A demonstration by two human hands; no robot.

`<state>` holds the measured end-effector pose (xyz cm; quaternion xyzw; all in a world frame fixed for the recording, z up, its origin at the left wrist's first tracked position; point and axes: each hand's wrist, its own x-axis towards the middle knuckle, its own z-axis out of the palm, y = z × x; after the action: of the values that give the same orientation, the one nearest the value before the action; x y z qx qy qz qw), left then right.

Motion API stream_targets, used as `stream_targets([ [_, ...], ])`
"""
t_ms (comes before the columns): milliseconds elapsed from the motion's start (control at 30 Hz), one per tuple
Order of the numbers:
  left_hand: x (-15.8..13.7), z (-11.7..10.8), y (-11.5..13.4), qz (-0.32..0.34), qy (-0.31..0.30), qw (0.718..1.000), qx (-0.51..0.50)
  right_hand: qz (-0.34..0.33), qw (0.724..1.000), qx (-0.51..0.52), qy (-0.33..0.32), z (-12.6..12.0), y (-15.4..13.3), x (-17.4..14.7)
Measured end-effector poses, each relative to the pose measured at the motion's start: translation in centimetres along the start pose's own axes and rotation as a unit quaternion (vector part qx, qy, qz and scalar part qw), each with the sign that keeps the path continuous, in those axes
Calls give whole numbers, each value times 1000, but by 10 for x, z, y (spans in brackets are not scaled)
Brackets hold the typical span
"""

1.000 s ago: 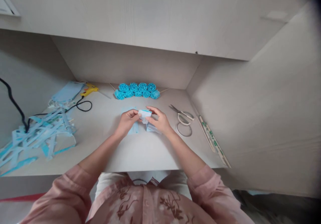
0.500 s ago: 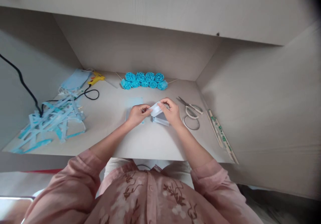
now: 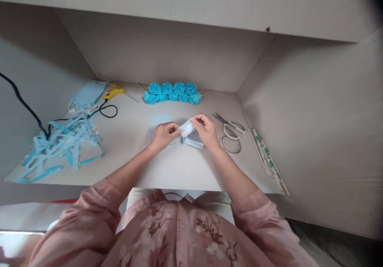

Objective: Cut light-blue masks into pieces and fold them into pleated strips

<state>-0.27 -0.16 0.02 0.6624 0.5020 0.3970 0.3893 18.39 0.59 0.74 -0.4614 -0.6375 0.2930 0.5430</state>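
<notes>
We see both hands above the middle of the desk, about halfway between its front and back edges. The left hand pinches one end of a pale blue and white folded piece between thumb and fingers, and the right hand grips the other end the same way, so the piece slants up to the right between them. Below it we find another folded piece lying on the desk, partly covered by the right hand, and a pale blue sheet beyond the left hand. Near the back edge sit blue rolled flowers in two rows. Towards the right edge we see scissors, a thin ring just in front of them, and sticks along that edge. A yellow glue gun lies towards the back left corner, and tangled blue strips spread near the front left corner.
</notes>
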Motion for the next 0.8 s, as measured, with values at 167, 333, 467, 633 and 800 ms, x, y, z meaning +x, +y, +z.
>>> stream_targets([
  [167,0,1,-1,0,-14,1000,-5,4,1000,-1,-6,-1,-1,0],
  [333,-1,1,0,6,-22,1000,-6,10,1000,-5,-13,-1,-2,-1],
  [467,-1,-1,4,12,-31,999,4,-1,1000,-8,-7,-1,-3,-1],
  [633,0,-5,10,87,-12,996,-22,-94,992,-74,-32,3,-7,-5],
  [800,-1,-4,10,128,-19,991,-28,-147,981,-108,-72,10,-9,-11],
])
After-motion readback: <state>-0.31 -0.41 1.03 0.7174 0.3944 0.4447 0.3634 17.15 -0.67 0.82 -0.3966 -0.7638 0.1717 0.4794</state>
